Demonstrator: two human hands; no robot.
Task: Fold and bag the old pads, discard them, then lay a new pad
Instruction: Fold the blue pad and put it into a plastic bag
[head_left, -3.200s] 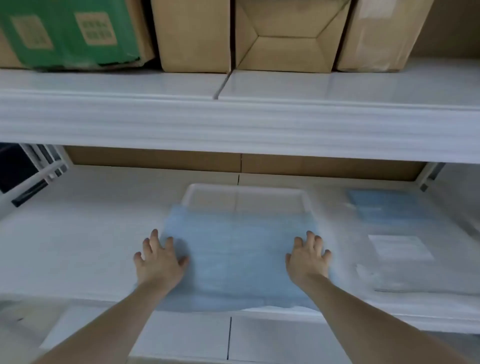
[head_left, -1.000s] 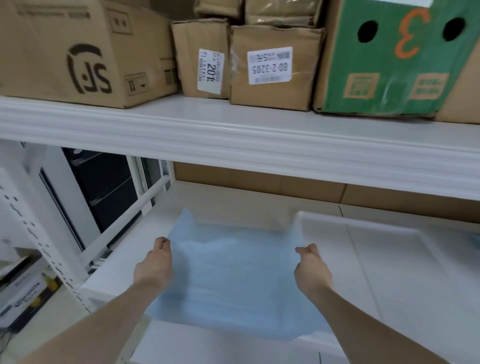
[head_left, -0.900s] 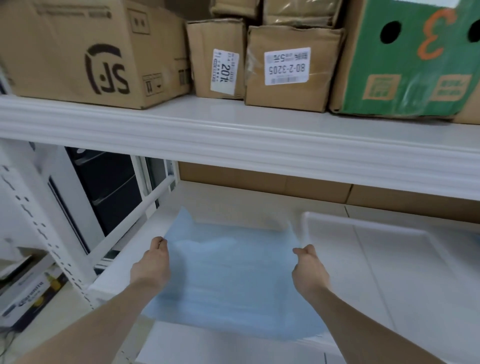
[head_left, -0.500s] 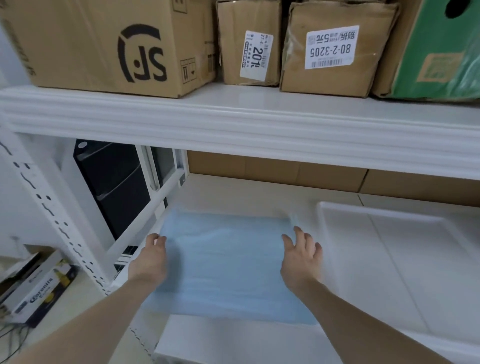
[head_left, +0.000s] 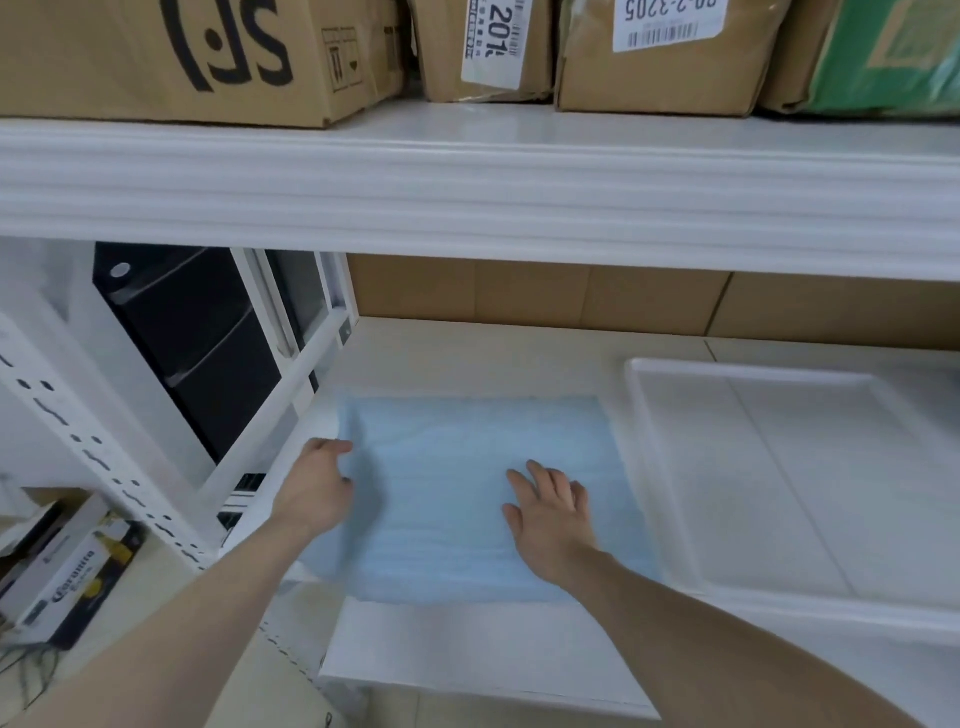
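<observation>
A white shelving unit (head_left: 467, 208) fills the view, its upper shelf loaded with cardboard boxes. The largest box (head_left: 197, 52), at the left, bears a black "SF" logo printed upside down. Beside it a smaller brown carton (head_left: 483, 47) carries a white label reading "201" with a barcode, and the next carton (head_left: 670, 52) has a white label whose inverted digits look like "80-2-3205" above a barcode. A green box (head_left: 883, 52) sits at the far right.

On the lower shelf (head_left: 467, 353) a shallow white tray (head_left: 779, 467) lies to the right. Just left of it, a light blue pad (head_left: 447, 493) is spread flat on the shelf, its near edge reaching the shelf's front edge.

The right hand (head_left: 550, 514) rests palm down on the pad's right part, fingers straight and slightly apart. The left hand (head_left: 317, 488) is at the pad's left edge with its fingers curled; whether they pinch the edge cannot be told.

Black drawers (head_left: 197, 343) stand behind the frame at the left. On the floor below lies a carton printed "Corona" (head_left: 72, 571)
</observation>
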